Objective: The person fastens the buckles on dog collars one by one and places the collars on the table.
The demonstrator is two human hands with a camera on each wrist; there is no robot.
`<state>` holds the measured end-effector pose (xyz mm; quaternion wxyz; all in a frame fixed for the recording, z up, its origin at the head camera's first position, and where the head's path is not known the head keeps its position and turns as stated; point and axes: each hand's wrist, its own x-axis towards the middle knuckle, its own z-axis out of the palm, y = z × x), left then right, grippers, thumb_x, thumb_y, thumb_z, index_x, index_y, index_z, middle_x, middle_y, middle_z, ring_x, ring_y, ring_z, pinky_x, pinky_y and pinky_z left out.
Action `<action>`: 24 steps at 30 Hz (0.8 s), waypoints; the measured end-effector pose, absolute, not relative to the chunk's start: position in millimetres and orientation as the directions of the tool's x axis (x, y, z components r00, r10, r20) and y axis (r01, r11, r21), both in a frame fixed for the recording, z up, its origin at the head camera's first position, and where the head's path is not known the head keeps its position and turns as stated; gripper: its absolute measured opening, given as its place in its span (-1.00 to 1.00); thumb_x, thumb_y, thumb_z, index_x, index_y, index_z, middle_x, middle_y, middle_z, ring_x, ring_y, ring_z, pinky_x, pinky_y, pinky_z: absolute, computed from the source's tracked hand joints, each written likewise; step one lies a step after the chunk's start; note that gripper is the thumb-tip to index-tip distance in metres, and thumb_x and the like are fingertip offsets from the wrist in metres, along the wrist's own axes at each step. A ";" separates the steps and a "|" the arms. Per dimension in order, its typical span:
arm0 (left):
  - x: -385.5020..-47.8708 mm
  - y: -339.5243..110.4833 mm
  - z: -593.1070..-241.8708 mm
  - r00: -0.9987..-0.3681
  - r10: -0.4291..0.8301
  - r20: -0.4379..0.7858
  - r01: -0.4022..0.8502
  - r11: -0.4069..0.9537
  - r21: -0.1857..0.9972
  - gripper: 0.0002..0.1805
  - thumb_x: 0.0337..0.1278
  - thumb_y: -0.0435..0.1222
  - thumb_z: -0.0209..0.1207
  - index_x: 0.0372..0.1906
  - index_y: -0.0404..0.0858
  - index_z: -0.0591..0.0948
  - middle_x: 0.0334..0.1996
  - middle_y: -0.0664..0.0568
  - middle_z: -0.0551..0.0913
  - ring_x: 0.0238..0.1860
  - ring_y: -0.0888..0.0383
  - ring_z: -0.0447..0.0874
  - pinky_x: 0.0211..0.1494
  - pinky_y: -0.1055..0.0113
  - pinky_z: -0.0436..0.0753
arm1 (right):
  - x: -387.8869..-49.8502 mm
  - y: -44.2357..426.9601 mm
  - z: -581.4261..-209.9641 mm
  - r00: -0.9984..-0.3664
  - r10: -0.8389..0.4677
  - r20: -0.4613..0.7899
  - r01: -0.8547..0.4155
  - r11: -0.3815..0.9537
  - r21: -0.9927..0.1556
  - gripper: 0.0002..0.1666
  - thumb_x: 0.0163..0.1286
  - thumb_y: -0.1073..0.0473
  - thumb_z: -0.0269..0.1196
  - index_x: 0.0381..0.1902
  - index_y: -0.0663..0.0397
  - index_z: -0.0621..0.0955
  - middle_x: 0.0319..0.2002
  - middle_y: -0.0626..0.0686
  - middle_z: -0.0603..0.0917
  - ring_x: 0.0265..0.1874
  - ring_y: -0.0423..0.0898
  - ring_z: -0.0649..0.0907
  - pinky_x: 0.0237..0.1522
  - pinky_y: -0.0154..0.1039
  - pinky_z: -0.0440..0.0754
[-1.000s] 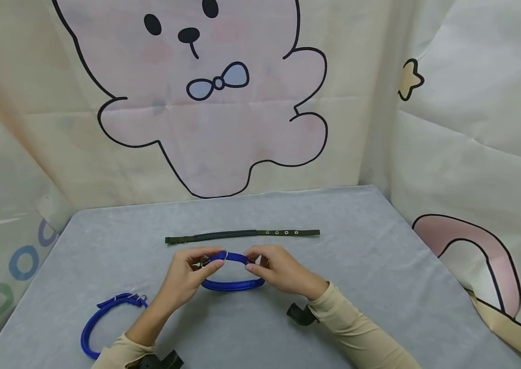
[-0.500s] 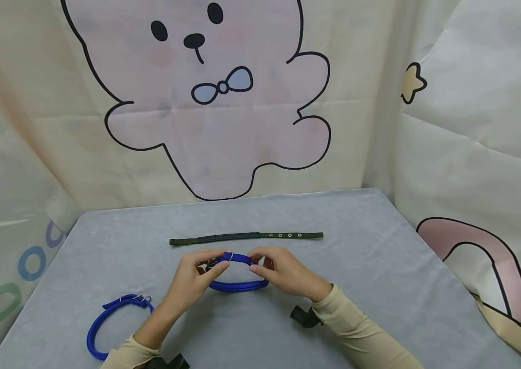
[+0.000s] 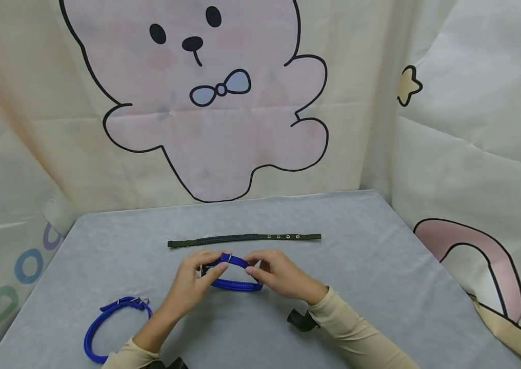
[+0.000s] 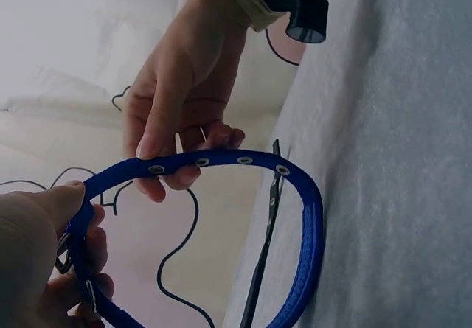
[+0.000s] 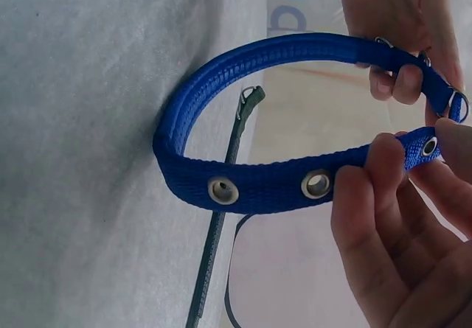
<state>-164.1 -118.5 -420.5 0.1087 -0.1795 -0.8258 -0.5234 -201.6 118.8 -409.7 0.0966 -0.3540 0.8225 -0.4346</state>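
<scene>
Over the table (image 3: 362, 251), hands (image 3: 192, 278) (image 3: 282, 277) pinch a blue collar (image 3: 237, 285).

We are noting passage over the counter (image 3: 408, 292) right of the right sleeve (image 3: 353, 325); a green strap (image 3: 237, 238) is lying crosswise beyond the held collar (image 3: 237, 285), a second blue collar (image 3: 88, 332) is obstructing the left.

The held collar (image 3: 236, 285) and second collar (image 3: 88, 337) are bright blue, the strap (image 3: 244, 238) dark green, the tablecloth (image 3: 357, 266) mottled grey.

This is a screened-off, booth-like space. Cartoon-printed curtains (image 3: 214, 133) enclose a cloth-covered tabletop (image 3: 362, 251) on three sides.
</scene>
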 end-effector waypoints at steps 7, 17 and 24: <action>-164.7 -117.9 -424.4 -0.921 0.251 0.299 0.365 0.283 0.887 -0.72 0.38 -0.22 0.24 0.09 -0.19 0.73 -0.11 -0.03 0.77 -0.39 0.28 0.44 -0.37 0.40 0.45 | -198.1 117.9 -412.4 -0.728 -0.668 0.153 -0.498 0.363 -0.787 -0.76 0.53 0.17 0.20 0.05 0.08 0.68 -0.20 0.20 0.75 -0.55 -0.15 0.61 -0.51 -0.39 0.55; -166.5 -114.2 -428.7 -0.927 0.172 0.333 0.370 0.279 0.886 -0.77 0.31 -0.30 0.30 0.03 -0.16 0.66 -0.35 -0.01 0.64 -0.40 0.29 0.49 -0.35 0.40 0.51 | -194.8 111.7 -409.0 -0.748 -0.641 0.172 -0.506 0.383 -0.773 -0.69 0.52 0.18 0.21 0.15 0.12 0.64 -0.04 0.14 0.75 -0.36 -0.16 0.68 -0.29 -0.38 0.63; -165.5 -112.7 -428.3 -0.917 0.211 0.338 0.382 0.226 0.896 -0.82 0.28 -0.32 0.32 -0.05 -0.20 0.69 -0.23 -0.09 0.74 -0.35 0.30 0.62 -0.27 0.39 0.64 | -193.6 109.6 -411.9 -0.751 -0.634 0.184 -0.500 0.365 -0.785 -0.59 0.50 0.11 0.24 0.26 0.02 0.59 -0.04 0.09 0.72 -0.35 -0.30 0.66 -0.28 -0.35 0.65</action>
